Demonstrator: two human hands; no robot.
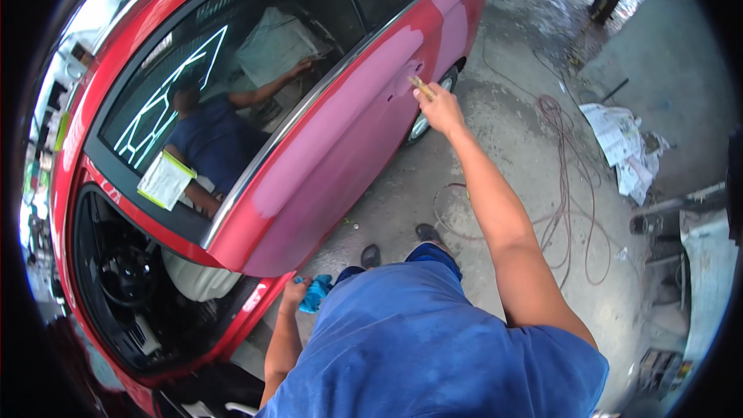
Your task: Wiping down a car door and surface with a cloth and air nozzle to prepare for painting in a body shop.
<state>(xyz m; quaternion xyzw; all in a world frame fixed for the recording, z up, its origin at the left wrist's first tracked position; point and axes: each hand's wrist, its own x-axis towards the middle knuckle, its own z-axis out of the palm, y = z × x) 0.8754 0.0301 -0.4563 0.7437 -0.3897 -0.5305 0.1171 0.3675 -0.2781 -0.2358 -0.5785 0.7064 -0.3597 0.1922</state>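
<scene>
Nearest the camera is the person's blue shirt (433,340), filling the lower middle of the head view, with both forearms coming out from it. The left hand (294,292) hangs low and near, closed on a crumpled blue cloth (316,292) just beside the lower edge of the open red car door (340,139). The right arm stretches far forward, and the right hand (439,108) is closed around a small yellowish tool (421,87), perhaps a sanding piece; what it is exactly is too small to tell. Its tip touches or nearly touches the door skin at the far end of a dull pinkish patch (348,108).

That patch is the surface being handled. It lies ahead and to the left of the right hand, its long axis running along the door from the near left to the far right. The right hand is at it; the left hand, with the cloth, is well apart from it at the near bottom corner.

Past the door, a tangle of hose or cable (565,178) loops over the wet concrete floor (511,39), with crumpled newspaper (623,143) to the far right. The door window (255,62) reflects the person.
</scene>
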